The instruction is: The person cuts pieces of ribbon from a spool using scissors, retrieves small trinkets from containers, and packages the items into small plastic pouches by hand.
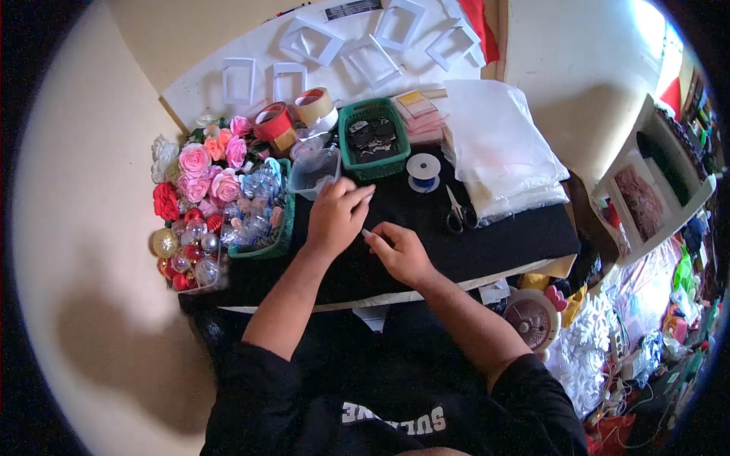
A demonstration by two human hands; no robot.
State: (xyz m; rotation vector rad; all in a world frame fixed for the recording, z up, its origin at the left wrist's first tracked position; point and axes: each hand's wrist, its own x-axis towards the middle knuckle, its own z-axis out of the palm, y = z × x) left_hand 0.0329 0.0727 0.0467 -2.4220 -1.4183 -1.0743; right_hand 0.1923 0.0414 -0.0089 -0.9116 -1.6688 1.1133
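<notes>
My left hand [334, 216] is over the black cloth, just below a clear plastic tub [315, 172], with its fingers pinched together. Close to its right, my right hand [397, 253] has thumb and forefinger closed near the left fingertips. Anything between the fingers is too small to make out. Behind the hands stands a green basket [374, 169] with dark pieces inside. A spool of blue ribbon [423, 173] with a white rim and scissors with black handles [459, 218] lie to the right of the hands.
Artificial flowers [195, 159], shiny baubles [190, 251] and another green basket [285, 228] fill the left side. Tape rolls [274, 121] stand behind. Plastic sheets [506, 144] lie at right, white paper frames [312, 41] at the back. A fan [531, 319] stands below the table's right side.
</notes>
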